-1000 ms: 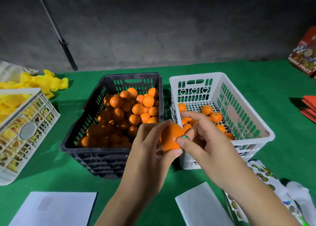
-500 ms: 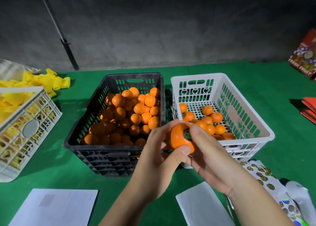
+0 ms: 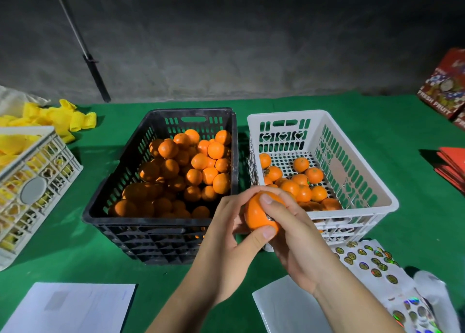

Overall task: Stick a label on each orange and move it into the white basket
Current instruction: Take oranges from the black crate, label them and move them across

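Observation:
Both hands hold one orange (image 3: pixel 256 214) just in front of the gap between the two crates. My left hand (image 3: pixel 226 242) cups it from the left and below, thumb under it. My right hand (image 3: pixel 294 239) wraps it from the right, thumb pressed across its top over a round label whose edge peeks out. The black crate (image 3: pixel 161 234) is heaped with several oranges (image 3: pixel 196 166). The white basket (image 3: pixel 364 181) holds several labelled oranges (image 3: pixel 299 186). A sheet of round shiny labels (image 3: pixel 370 264) lies at the lower right.
A white crate (image 3: pixel 37 189) with yellow foam nets stands at the left, more nets (image 3: pixel 63 118) behind it. White sheets (image 3: pixel 70 307) (image 3: pixel 289 307) lie at the near edge. Red fruit boxes (image 3: pixel 445 91) and red sheets (image 3: pixel 453 164) sit at the right. A dark pole (image 3: pixel 83 48) leans on the wall.
The label went from my right fingertips onto the orange. My right thumb now presses across it, covering most of the label, and both hands drifted slightly right with the orange.

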